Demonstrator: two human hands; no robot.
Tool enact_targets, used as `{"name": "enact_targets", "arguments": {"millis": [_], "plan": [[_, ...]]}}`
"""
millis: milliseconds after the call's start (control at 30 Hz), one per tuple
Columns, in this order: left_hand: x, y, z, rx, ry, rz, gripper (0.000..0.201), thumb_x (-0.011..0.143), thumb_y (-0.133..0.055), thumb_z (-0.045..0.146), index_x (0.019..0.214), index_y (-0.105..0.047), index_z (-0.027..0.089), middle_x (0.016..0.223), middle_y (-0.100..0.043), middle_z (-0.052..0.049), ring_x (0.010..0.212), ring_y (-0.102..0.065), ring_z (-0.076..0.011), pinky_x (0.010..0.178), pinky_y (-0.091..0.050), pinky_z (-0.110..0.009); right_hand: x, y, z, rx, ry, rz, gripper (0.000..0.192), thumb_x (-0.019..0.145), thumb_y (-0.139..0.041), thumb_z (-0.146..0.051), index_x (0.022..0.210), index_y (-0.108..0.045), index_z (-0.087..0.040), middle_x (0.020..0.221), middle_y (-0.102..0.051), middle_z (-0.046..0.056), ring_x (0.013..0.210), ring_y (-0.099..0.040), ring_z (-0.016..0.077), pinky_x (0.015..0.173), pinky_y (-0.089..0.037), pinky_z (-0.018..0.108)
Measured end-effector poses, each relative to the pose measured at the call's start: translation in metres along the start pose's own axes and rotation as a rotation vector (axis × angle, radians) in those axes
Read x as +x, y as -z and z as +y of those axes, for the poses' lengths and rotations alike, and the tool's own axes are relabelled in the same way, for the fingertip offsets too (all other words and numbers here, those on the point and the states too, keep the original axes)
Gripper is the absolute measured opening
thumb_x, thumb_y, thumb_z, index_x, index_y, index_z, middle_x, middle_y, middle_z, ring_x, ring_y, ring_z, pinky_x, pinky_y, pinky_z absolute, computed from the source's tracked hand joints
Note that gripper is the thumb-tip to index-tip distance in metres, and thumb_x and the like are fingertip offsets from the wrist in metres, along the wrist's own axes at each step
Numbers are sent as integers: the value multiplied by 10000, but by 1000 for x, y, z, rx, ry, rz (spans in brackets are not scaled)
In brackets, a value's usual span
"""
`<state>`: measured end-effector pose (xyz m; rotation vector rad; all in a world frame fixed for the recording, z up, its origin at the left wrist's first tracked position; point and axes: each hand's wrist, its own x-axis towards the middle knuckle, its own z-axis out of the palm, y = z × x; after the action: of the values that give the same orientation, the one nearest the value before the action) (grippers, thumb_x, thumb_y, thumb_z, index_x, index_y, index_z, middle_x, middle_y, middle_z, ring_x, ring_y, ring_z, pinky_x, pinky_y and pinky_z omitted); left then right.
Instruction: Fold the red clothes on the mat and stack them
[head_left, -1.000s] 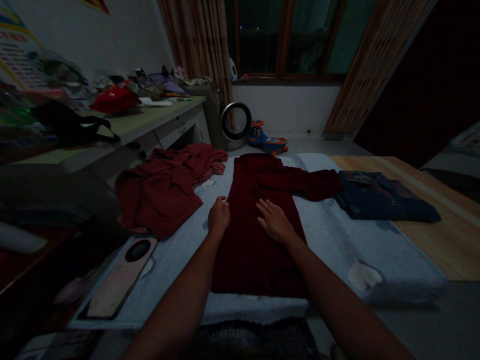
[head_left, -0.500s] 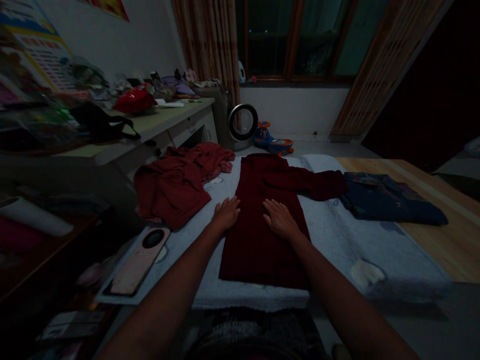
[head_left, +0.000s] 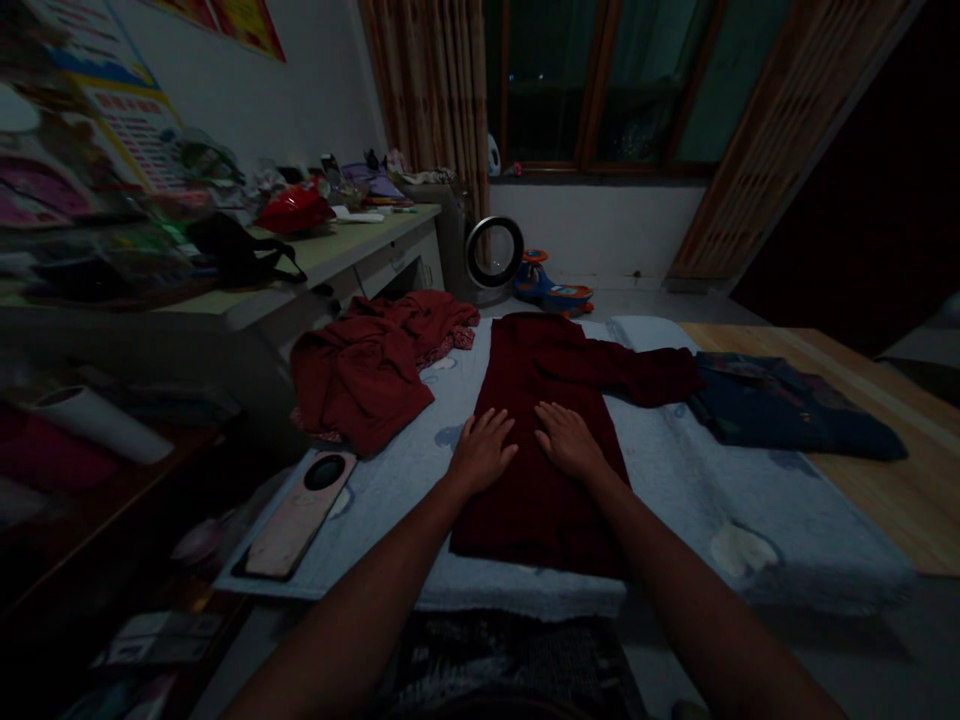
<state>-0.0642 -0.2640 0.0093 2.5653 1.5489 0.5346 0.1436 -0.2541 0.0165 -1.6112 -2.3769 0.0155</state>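
**Left hand drawn in onto the dark red garment**

Since the earlier frames the left hand (head_left: 482,451) has been brought inward from the garment's left edge, so that it is now laid fully on the cloth beside the right hand (head_left: 568,441). Both hands are seen flat and spread, palms down, fingers extended toward the window; nothing is gripped in either.

The dark red garment (head_left: 541,440) is spread lengthwise on a pale blanket (head_left: 675,480), directly under and ahead of the hands. Its body is pressed at about mid-length by both palms, with the hands just beside each other and a narrow strip of cloth left between them. One sleeve is stretched out to the right, well past the right hand, and ends close to a folded dark blue garment (head_left: 787,410) that rests partly on the wooden surface (head_left: 900,480).

To the left of the left hand, a crumpled red cloth (head_left: 367,365) is heaped on the blanket, apart from the flattened garment. Nearer the left forearm, a pinkish board with a dark round opening (head_left: 300,515) lies at the blanket's edge.

Along the left wall a cluttered bench (head_left: 330,255) is seen, and a round fan (head_left: 495,252) and a blue toy (head_left: 553,290) stand on the floor below the window.
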Motion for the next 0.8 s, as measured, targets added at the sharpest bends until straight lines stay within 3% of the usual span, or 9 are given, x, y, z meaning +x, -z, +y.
{"name": "enact_targets", "arguments": {"millis": [800], "plan": [[-2,-1,1,90,-12,29,465,958,-415,414,1390,-460,247,1520,-389,-14,1426,-274,-225,1172,-201,-483,1,-5,3,-23,11,33,514,954,-404,-345,1436,-421,-167,1493,-415,93,1380,-356,256,1121,-272,436]]}}
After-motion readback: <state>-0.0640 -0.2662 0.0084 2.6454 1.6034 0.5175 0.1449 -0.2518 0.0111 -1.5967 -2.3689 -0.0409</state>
